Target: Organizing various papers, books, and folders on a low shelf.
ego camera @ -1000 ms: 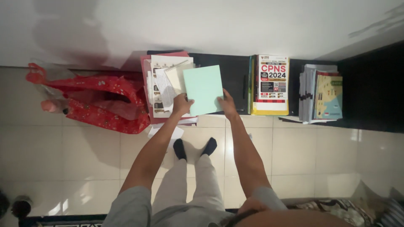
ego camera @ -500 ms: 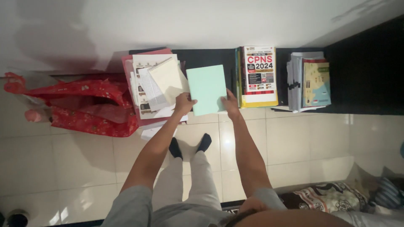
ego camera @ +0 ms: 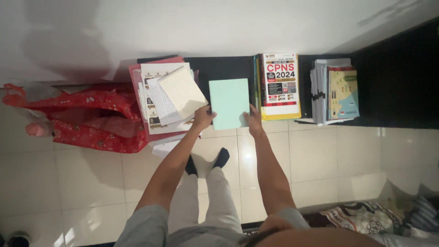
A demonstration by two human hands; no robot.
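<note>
You hold a pale green book with both of your hands. Your left hand is clamped on its lower left edge, and your right hand is clamped on its lower right edge. The green book lies flat over a low black shelf that stands against the white wall. Let the green book be your marker for the rest. Just to its left is a messy stack of papers with a cream notepad tilted on top, and your left hand is close to that stack. Further left of the green book, a red bag sits on the tiled floor. Just to the right of the green book is a red and yellow book, very near your right hand. Further right stands another pile of books with a map-like cover on top. Below the green book you can see your two dark socks on the tiles. Far down and to the right of the green book lies a patterned cloth.
</note>
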